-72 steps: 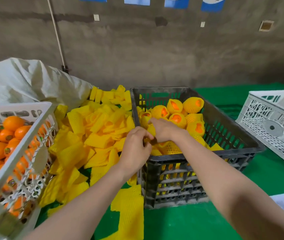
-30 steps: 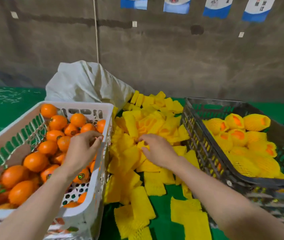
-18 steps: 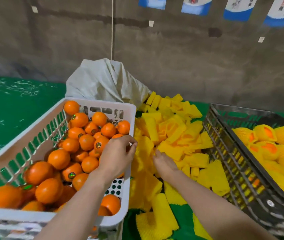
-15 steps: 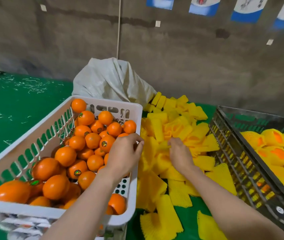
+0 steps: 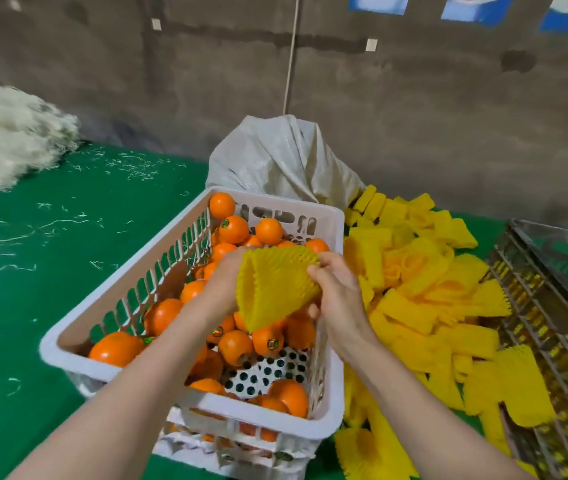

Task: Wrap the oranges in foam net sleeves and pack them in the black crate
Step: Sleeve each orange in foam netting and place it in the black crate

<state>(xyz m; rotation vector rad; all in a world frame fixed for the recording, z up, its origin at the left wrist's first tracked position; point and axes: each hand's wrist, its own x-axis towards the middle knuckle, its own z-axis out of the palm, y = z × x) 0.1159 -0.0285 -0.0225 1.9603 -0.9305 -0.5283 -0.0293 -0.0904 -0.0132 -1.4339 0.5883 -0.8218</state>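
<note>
Now, sleeve (image 5: 275, 289): yellow foam net at the centre of the frame, held up over the white crate (image 5: 185, 400). Its left end gapes open. Whether an orange is already inside cannot be told.
Right hand (image 5: 339, 301): thumb and fingers pinch the sleeve's right edge.
Left hand (image 5: 221, 282): back of the hand shows just left of the sleeve. The fingers are hidden behind the foam, so whether they are spread or curled cannot be told.
Oranges (image 5: 116, 348): loose and unwrapped in the white crate, lower centre. The perforated bottom shows in places.
Black crate (image 5: 535, 306): right edge of the frame, only partly in view, with one yellow wrapped shape inside at the far right.
Spare sleeves (image 5: 431, 289): loose heap between the two crates.
Step (judged): opening the sleeve to take one orange.
Tear risk: a pull from one edge only could rip the net or leave it flat, and the orange would then jam at the mouth.
Drop risk: if the hidden left hand holds fruit, a weak grip lets it fall back among the loose oranges. Bruising would probably be slight.
Carry risk: a sleeve seated only partway could let the fruit slide out on the way over the heap to the black crate.
</note>
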